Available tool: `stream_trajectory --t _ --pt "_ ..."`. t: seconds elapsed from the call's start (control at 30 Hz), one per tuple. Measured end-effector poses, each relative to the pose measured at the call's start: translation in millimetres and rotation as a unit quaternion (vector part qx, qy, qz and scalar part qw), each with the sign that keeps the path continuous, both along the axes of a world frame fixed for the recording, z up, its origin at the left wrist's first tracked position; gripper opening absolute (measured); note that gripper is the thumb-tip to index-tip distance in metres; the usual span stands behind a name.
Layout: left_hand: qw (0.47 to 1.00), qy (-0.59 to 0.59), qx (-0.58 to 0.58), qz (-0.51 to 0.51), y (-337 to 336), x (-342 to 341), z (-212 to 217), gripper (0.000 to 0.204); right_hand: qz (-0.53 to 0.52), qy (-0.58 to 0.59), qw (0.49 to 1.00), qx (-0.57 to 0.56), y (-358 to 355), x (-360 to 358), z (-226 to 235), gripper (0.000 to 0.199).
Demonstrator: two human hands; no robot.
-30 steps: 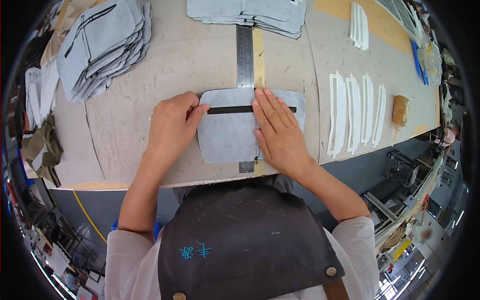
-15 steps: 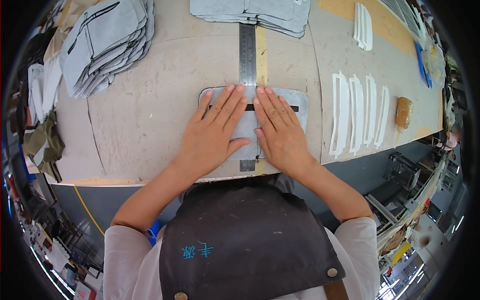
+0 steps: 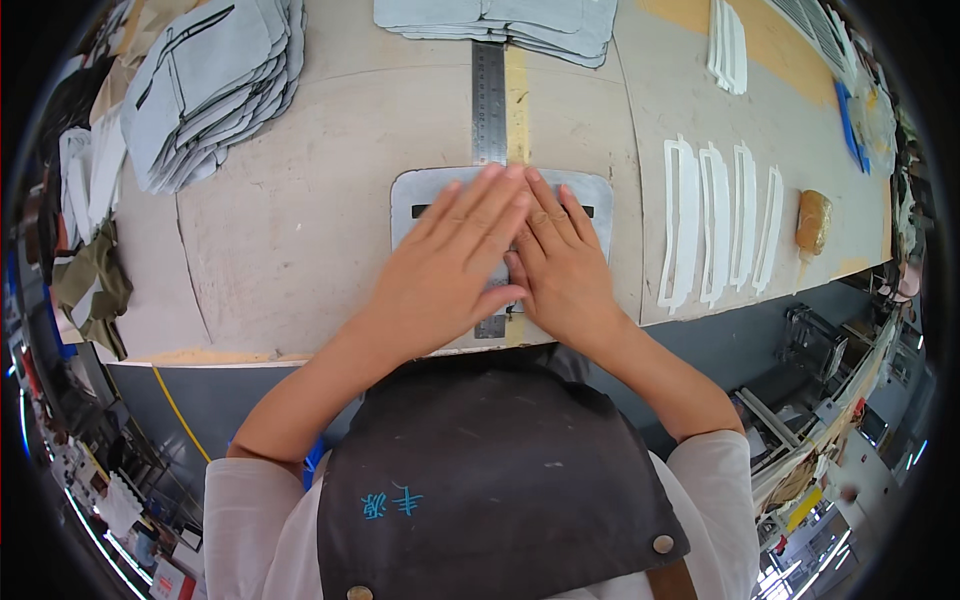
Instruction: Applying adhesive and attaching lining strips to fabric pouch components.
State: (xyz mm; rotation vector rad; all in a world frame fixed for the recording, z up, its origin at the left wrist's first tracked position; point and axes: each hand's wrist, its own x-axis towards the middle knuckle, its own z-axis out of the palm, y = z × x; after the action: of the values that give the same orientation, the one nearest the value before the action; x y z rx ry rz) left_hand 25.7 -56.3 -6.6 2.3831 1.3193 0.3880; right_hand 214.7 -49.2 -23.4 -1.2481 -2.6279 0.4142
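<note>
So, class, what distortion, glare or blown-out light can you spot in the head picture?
Head view: the front edge of the table bows, fisheye-style; the metal ruler shows a pale sheen near the grey panel; lights at lower right burn out white.

Oddments lying about the desk [image 3: 300,270].
Olive cloth [image 3: 88,292] is bunching at left; amber object [image 3: 813,222] is resting at right, blue strip [image 3: 852,125] and clear plastic [image 3: 878,125] lying beyond; yellow line [image 3: 180,412] is crossing grey floor [image 3: 740,328].

A yellow line [image 3: 176,412] crosses the grey-blue floor [image 3: 225,395].
</note>
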Motion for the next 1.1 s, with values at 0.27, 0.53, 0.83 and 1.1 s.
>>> stream_trajectory --t 0.27,0.53,0.83,1.1 --pt "0.999 0.023 -0.001 -0.023 2.7 11.1 -12.0 0.086 -0.034 -0.008 0.999 -0.003 1.1 17.8 2.5 0.056" --pt "0.999 0.043 -0.002 -0.024 1.7 6.7 -8.3 0.088 -0.090 -0.021 0.996 -0.006 -3.1 40.0 5.8 0.068" --pt "0.995 0.040 -0.079 -0.055 9.9 4.3 9.3 0.099 -0.305 0.288 0.908 -0.002 -27.8 95.0 32.6 0.037" --pt "0.961 -0.180 0.055 -0.202 30.1 114.4 -0.8 0.044 -0.494 0.525 0.616 -0.317 -83.9 140.9 45.8 0.040"
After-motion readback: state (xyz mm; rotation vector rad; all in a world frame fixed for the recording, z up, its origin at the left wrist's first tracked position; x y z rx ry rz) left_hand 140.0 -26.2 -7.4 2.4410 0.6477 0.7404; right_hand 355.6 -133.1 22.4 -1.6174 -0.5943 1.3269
